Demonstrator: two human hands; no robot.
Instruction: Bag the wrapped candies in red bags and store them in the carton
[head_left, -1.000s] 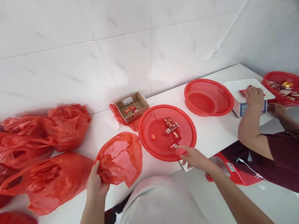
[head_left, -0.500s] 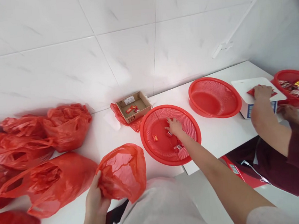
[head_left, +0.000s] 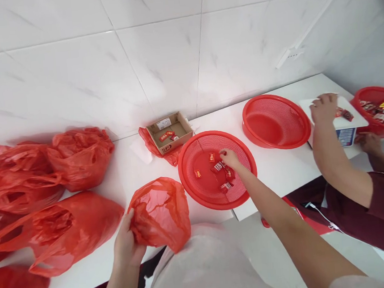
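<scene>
White tiled wall (head_left: 158, 62); white table (head_left: 271, 168) along it. Your left hand (head_left: 128, 239): clamped on the edge of one red plastic bag (head_left: 164, 209), nearer you and left of the perforated red basket (head_left: 207, 188). Your right hand (head_left: 230, 158): over that basket, fingertips close together; whether they pinch anything, cannot tell. Small wrapped pieces (head_left: 217, 167): several, loose in the basket. Behind, left: one cardboard box (head_left: 178, 144). Right: second red basket (head_left: 267, 128).

White, faintly veined tile wall (head_left: 160, 52) across the top, soft glare mid-frame. White socket strip (head_left: 289, 56) upper right, pale line running up from it. White tabletop (head_left: 278, 168) spans lower left to right. Pale floor (head_left: 265, 252) bottom centre-right.
</scene>
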